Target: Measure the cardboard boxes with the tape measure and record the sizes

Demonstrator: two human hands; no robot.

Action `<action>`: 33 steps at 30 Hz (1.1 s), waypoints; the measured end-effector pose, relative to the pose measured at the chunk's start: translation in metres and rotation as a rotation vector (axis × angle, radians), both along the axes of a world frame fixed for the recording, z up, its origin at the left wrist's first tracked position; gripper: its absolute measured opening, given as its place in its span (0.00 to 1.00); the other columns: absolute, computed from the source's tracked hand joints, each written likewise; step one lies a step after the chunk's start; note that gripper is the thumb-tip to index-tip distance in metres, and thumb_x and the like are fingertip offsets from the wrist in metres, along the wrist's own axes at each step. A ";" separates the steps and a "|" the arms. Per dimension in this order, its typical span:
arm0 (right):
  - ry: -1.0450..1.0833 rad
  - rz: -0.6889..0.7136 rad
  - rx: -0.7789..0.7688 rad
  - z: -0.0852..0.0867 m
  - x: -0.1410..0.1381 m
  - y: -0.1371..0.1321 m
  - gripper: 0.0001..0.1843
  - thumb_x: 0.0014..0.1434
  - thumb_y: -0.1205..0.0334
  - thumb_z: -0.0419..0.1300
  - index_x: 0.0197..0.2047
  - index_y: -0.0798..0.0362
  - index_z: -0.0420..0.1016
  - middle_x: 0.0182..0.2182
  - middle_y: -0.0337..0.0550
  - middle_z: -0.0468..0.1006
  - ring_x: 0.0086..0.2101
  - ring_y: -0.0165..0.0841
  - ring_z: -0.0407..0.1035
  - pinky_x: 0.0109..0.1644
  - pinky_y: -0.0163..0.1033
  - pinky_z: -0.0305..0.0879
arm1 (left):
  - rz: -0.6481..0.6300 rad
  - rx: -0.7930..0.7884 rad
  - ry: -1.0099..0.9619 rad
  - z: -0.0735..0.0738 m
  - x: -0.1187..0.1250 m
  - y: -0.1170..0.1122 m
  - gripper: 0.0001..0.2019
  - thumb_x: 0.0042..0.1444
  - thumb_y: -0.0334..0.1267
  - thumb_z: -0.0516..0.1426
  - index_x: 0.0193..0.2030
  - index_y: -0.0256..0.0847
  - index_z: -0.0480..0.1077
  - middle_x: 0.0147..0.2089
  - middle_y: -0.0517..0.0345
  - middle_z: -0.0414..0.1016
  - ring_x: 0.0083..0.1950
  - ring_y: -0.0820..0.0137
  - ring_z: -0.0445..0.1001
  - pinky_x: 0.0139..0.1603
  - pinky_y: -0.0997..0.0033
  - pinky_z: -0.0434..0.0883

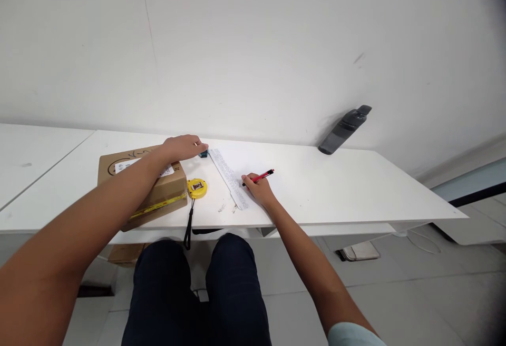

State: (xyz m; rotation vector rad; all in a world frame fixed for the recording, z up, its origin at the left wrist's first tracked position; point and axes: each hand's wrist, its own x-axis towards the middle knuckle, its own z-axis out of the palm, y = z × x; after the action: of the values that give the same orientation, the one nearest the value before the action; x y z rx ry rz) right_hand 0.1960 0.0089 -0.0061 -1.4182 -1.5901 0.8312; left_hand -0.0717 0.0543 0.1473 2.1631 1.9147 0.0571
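My right hand [256, 188] grips a red pen with a black end [264, 176], its lower end over a strip of paper [227, 175] covered in fine print or writing. Over the cardboard box [166, 193] reaches my left arm, and my left hand [182, 147] is closed at a small dark teal object [203, 153] near the paper's far end. A yellow tape measure [196, 188] lies against the box's right side. Its yellow blade [158, 206] runs along the box's front face, and a black wrist strap [188, 228] hangs over the table edge.
A dark grey bottle [343, 131] stands at the back of the white table [356, 193], close to the wall. Dark marks [222, 208] show on the tabletop near the front edge. My knees are below the table, with another cardboard box [125, 254] beneath.
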 end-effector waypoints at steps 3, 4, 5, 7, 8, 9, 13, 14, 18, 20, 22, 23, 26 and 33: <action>0.004 -0.016 0.003 0.000 0.000 0.000 0.20 0.58 0.45 0.55 0.22 0.50 0.64 0.19 0.36 0.63 0.26 0.32 0.58 0.33 0.38 0.56 | 0.002 -0.005 0.002 0.000 0.000 0.000 0.28 0.60 0.64 0.45 0.55 0.51 0.72 0.63 0.56 0.72 0.59 0.54 0.71 0.57 0.58 0.66; 0.005 -0.012 -0.001 0.000 0.000 0.000 0.20 0.58 0.45 0.55 0.22 0.50 0.64 0.19 0.35 0.63 0.25 0.32 0.58 0.33 0.38 0.56 | -0.001 -0.006 0.003 0.000 0.000 0.001 0.28 0.60 0.64 0.45 0.55 0.51 0.72 0.63 0.56 0.72 0.59 0.54 0.71 0.57 0.58 0.66; 0.005 -0.006 -0.005 0.001 0.000 0.000 0.20 0.58 0.46 0.56 0.22 0.50 0.64 0.19 0.35 0.63 0.25 0.32 0.58 0.33 0.38 0.56 | -0.005 -0.007 0.004 0.000 0.000 0.001 0.28 0.60 0.64 0.45 0.55 0.51 0.72 0.63 0.56 0.72 0.59 0.54 0.71 0.57 0.57 0.66; 0.007 0.001 -0.010 0.001 0.000 -0.001 0.20 0.58 0.46 0.56 0.22 0.50 0.65 0.19 0.35 0.63 0.25 0.32 0.58 0.33 0.38 0.56 | -0.008 -0.005 0.003 -0.001 0.000 0.002 0.28 0.60 0.64 0.45 0.55 0.51 0.72 0.63 0.56 0.72 0.59 0.54 0.71 0.57 0.57 0.66; 0.008 0.000 -0.011 0.000 0.000 -0.001 0.20 0.58 0.46 0.56 0.22 0.50 0.65 0.19 0.35 0.63 0.25 0.32 0.57 0.33 0.38 0.56 | -0.008 -0.003 0.001 -0.002 -0.001 0.003 0.28 0.59 0.64 0.45 0.55 0.51 0.72 0.63 0.56 0.72 0.59 0.54 0.71 0.57 0.57 0.66; 0.009 -0.004 -0.010 0.000 0.000 -0.001 0.20 0.58 0.45 0.56 0.22 0.50 0.64 0.19 0.35 0.63 0.25 0.32 0.57 0.33 0.38 0.56 | -0.008 -0.001 0.000 -0.003 -0.001 0.004 0.29 0.59 0.65 0.46 0.55 0.51 0.72 0.63 0.56 0.72 0.59 0.54 0.71 0.57 0.57 0.66; 0.008 -0.018 0.000 -0.003 -0.001 0.001 0.20 0.57 0.46 0.56 0.22 0.49 0.63 0.18 0.34 0.61 0.24 0.32 0.56 0.32 0.38 0.56 | -0.015 -0.004 0.004 -0.005 -0.003 0.007 0.29 0.58 0.65 0.46 0.54 0.51 0.72 0.63 0.55 0.73 0.60 0.54 0.71 0.58 0.57 0.65; 0.007 -0.021 0.005 -0.003 -0.001 0.002 0.20 0.57 0.46 0.56 0.22 0.49 0.63 0.18 0.35 0.61 0.25 0.32 0.56 0.31 0.38 0.56 | -0.016 -0.010 0.003 -0.005 -0.004 0.007 0.29 0.58 0.65 0.46 0.54 0.51 0.72 0.63 0.55 0.73 0.60 0.54 0.71 0.58 0.57 0.65; 0.001 -0.035 0.027 -0.005 0.000 0.003 0.20 0.58 0.45 0.55 0.22 0.49 0.63 0.20 0.35 0.62 0.26 0.32 0.57 0.32 0.38 0.56 | -0.012 -0.011 -0.011 -0.007 -0.006 0.008 0.30 0.57 0.66 0.46 0.57 0.54 0.70 0.63 0.57 0.73 0.59 0.55 0.72 0.57 0.58 0.66; -0.003 -0.035 0.025 -0.005 0.000 0.003 0.20 0.58 0.45 0.55 0.22 0.49 0.63 0.20 0.35 0.62 0.26 0.33 0.57 0.32 0.38 0.56 | -0.005 0.000 -0.015 -0.008 -0.007 0.008 0.30 0.57 0.67 0.46 0.58 0.55 0.69 0.62 0.57 0.73 0.58 0.54 0.73 0.56 0.57 0.66; -0.007 -0.030 0.015 -0.005 0.001 0.003 0.20 0.57 0.45 0.55 0.22 0.49 0.62 0.19 0.35 0.61 0.25 0.33 0.57 0.31 0.38 0.56 | -0.003 0.005 -0.020 -0.009 -0.007 0.009 0.31 0.57 0.68 0.45 0.58 0.55 0.69 0.62 0.56 0.74 0.57 0.54 0.73 0.56 0.57 0.66; -0.008 -0.028 0.011 -0.005 0.001 0.003 0.20 0.57 0.45 0.55 0.22 0.49 0.62 0.19 0.35 0.61 0.25 0.33 0.57 0.31 0.38 0.56 | -0.003 0.005 -0.022 -0.009 -0.007 0.009 0.31 0.57 0.68 0.45 0.58 0.55 0.69 0.62 0.56 0.74 0.57 0.54 0.73 0.56 0.57 0.66; -0.005 -0.032 0.008 -0.005 0.001 0.002 0.20 0.57 0.45 0.55 0.21 0.49 0.62 0.18 0.34 0.60 0.25 0.32 0.56 0.31 0.38 0.56 | -0.007 0.005 -0.024 -0.009 -0.007 0.008 0.31 0.57 0.68 0.45 0.58 0.55 0.69 0.62 0.55 0.74 0.57 0.54 0.73 0.56 0.58 0.66; 0.006 -0.060 0.025 -0.005 0.002 0.003 0.19 0.59 0.46 0.54 0.22 0.49 0.64 0.20 0.35 0.63 0.26 0.33 0.58 0.33 0.39 0.56 | -0.013 -0.008 -0.038 -0.006 -0.006 0.005 0.32 0.57 0.68 0.44 0.58 0.55 0.69 0.63 0.55 0.72 0.59 0.53 0.71 0.58 0.55 0.65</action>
State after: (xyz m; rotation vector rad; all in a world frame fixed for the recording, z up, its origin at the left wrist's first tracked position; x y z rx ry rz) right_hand 0.1979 0.0115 -0.0111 -1.4371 -1.5408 0.7771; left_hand -0.0779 0.0593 0.1413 2.1532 1.8770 0.0868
